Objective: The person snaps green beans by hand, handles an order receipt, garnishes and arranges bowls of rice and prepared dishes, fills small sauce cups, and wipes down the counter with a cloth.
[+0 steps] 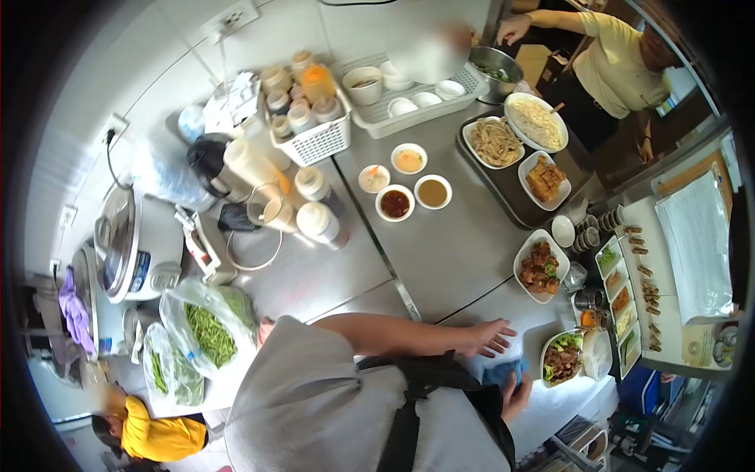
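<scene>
My left hand (487, 339) is open above the steel table (480, 275), fingers spread and nothing in them. Just below it, a blue cloth (503, 372) lies bunched against my right hand (516, 395), whose fingers curl around its edge. To the right of both hands stands a white bowl of meat with green leaves (562, 358), beside a round white container (596, 354). Farther up, a white dish of brown fried pieces (541, 267) sits on the table.
Four small sauce bowls (395, 203) group mid-table. A dark tray (511, 189) carries filled dishes at the back right. Squeeze bottles (318, 224), a bottle basket (311, 138) and bagged greens (208, 334) stand left. A person in yellow (621, 63) reaches into a metal pot (495, 69).
</scene>
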A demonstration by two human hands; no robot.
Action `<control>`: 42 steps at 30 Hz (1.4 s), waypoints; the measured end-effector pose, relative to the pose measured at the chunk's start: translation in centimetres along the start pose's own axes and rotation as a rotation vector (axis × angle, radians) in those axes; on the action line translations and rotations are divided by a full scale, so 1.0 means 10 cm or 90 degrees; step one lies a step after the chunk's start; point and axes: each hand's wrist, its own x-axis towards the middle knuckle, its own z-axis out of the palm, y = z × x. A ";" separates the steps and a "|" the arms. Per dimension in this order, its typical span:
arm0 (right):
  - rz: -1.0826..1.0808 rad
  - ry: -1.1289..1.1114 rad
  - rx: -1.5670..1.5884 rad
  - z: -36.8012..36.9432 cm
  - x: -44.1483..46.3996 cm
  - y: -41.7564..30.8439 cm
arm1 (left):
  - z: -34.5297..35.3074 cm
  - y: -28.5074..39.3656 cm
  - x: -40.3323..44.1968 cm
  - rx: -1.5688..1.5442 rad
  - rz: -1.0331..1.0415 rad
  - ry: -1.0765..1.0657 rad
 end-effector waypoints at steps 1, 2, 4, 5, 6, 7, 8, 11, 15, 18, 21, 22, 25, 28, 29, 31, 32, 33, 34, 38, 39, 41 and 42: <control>-0.218 -0.055 -0.133 0.18 0.12 -0.10 | 0.12 -0.03 0.09 -0.078 -0.039 -0.031; -0.257 -0.127 -0.116 0.46 0.19 -0.36 | 0.17 -0.05 0.13 -0.154 0.020 -0.076; -0.232 -0.130 0.019 0.69 0.31 -0.66 | 0.36 0.09 0.07 -0.242 0.086 -0.032; -0.228 -0.151 0.038 0.80 0.36 -0.74 | 0.41 0.19 0.02 -0.249 0.099 0.066; -0.219 -0.165 0.058 0.89 0.38 -0.81 | 0.31 0.19 -0.02 -0.229 0.195 0.063; -0.203 -0.169 0.077 0.96 0.38 -0.86 | 0.21 0.17 -0.06 -0.239 0.192 0.059; -0.171 -0.179 0.081 1.02 0.40 -0.85 | 0.12 0.20 -0.20 -0.243 0.176 0.050; -0.057 -0.137 0.096 1.12 0.60 -0.49 | 0.15 0.26 -0.79 -0.104 0.169 -0.090; -0.004 -0.060 0.072 0.88 0.77 -0.39 | 0.38 0.43 -1.45 0.000 0.111 -0.194; 0.017 -0.041 0.072 0.73 0.75 -0.39 | 0.25 0.53 -1.73 0.170 0.192 -0.155; 0.082 0.001 0.065 0.61 0.71 -0.42 | -0.08 0.61 -1.85 0.170 0.223 -0.107; 0.108 0.018 0.056 0.57 0.70 -0.43 | -0.19 0.64 -1.88 0.130 0.214 -0.103; 0.169 0.051 0.047 0.42 0.70 -0.25 | -0.32 0.70 -2.02 0.154 0.261 -0.049; 0.148 0.020 -0.018 0.17 0.60 -0.12 | -0.22 0.85 -2.36 0.195 0.322 0.001; 0.121 0.017 -0.078 0.11 0.62 -0.09 | -0.20 0.91 -2.45 0.203 0.357 0.009; 0.137 -0.109 -0.059 -0.14 0.47 -0.46 | -0.23 0.93 -2.61 0.214 0.418 0.033; 0.149 -0.175 -0.049 -0.24 0.40 -0.57 | -0.31 0.86 -2.67 0.289 0.379 0.109; 0.082 -0.210 -0.117 -0.32 0.38 -0.49 | -0.38 0.76 -2.71 0.361 0.341 0.184; 0.015 -0.244 -0.185 -0.44 0.34 -0.36 | -0.35 0.67 -2.82 0.604 0.221 0.264; 0.072 -0.269 -0.404 -0.75 0.37 -0.25 | -2.01 -1.04 -3.06 1.095 -0.270 0.306; 0.084 -0.255 -0.443 -0.76 0.40 -0.23 | -1.94 -1.01 -3.09 1.038 -0.300 0.349; 0.118 -0.229 -0.516 -0.80 0.40 -0.23 | -1.92 -1.01 -3.14 0.969 -0.278 0.428; 0.113 -0.250 -0.528 -0.79 0.41 -0.33 | -1.92 -0.98 -3.14 0.952 -0.253 0.461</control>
